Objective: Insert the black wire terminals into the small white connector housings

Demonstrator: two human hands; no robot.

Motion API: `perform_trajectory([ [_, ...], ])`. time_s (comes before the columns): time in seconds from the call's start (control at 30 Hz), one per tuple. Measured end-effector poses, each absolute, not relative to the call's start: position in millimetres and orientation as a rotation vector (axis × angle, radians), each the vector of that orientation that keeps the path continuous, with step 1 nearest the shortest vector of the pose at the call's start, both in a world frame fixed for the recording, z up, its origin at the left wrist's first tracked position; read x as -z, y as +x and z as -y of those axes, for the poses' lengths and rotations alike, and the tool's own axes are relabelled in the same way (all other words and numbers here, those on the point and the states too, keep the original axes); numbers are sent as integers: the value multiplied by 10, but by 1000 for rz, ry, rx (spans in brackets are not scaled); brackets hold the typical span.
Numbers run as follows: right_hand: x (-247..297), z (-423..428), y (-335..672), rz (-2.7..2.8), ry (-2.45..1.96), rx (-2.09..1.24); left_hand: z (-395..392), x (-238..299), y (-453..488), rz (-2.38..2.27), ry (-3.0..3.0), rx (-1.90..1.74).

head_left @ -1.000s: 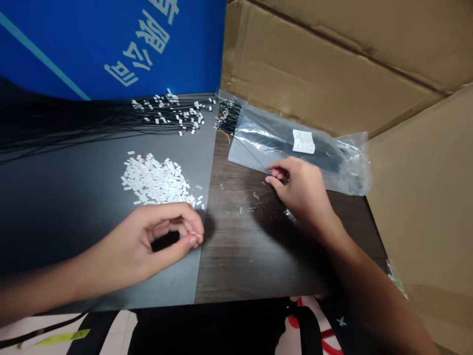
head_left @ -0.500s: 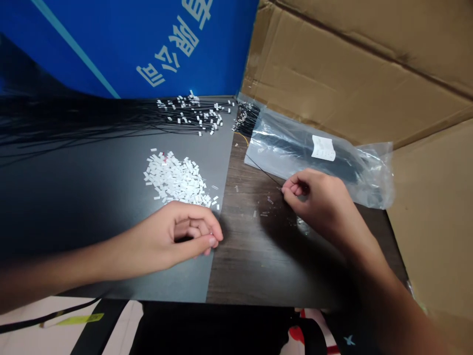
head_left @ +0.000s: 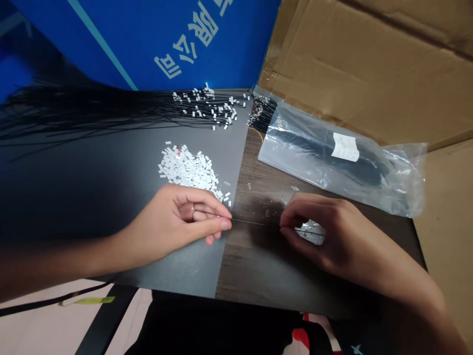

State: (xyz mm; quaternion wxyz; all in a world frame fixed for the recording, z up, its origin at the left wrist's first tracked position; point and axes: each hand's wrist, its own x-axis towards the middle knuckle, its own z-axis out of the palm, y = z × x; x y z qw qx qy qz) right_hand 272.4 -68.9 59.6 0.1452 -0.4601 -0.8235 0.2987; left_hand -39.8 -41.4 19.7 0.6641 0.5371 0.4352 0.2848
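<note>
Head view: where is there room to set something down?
Mostly bare: brown wood-grain tabletop between right hand and front edge; grey flat surface between black wires, heap of small white pieces and left forearm. Crowded: back, with wires and clear plastic bag.

This looks like a workshop. On the table point(head_left: 246, 264) sits a heap of little white bits point(head_left: 188, 166), near lots of long black wires point(head_left: 144, 106). A clear bag point(head_left: 295, 165) holds more wires point(head_left: 268, 113). Brown cardboard point(head_left: 362, 69) and a blue board point(head_left: 121, 42) stand up around the back.
</note>
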Motion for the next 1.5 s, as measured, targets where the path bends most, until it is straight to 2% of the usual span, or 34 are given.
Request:
perform_trajectory([
  [0.2,-549,687,2697,2362,-1282,-863,433,-184,-403,-968,1319,-764],
  [0.33,-437,768,2444,2186,-1201,-967,477,-164,-373,-939,1336,-691],
  [0.5,-290,876,2176,2059,-1095,-935,518,-141,-342,-910,1329,-627],
  [0.97,-380,858,2230,2004,-1274,-974,496,-162,-383,-942,1352,-717],
  [1.23,-366,957,2078,1796,-1241,-1107,479,-142,-352,-814,1140,-584],
  [1.5,-415,913,2101,1564,-1365,-1382,416,-141,-382,-804,1134,-548],
])
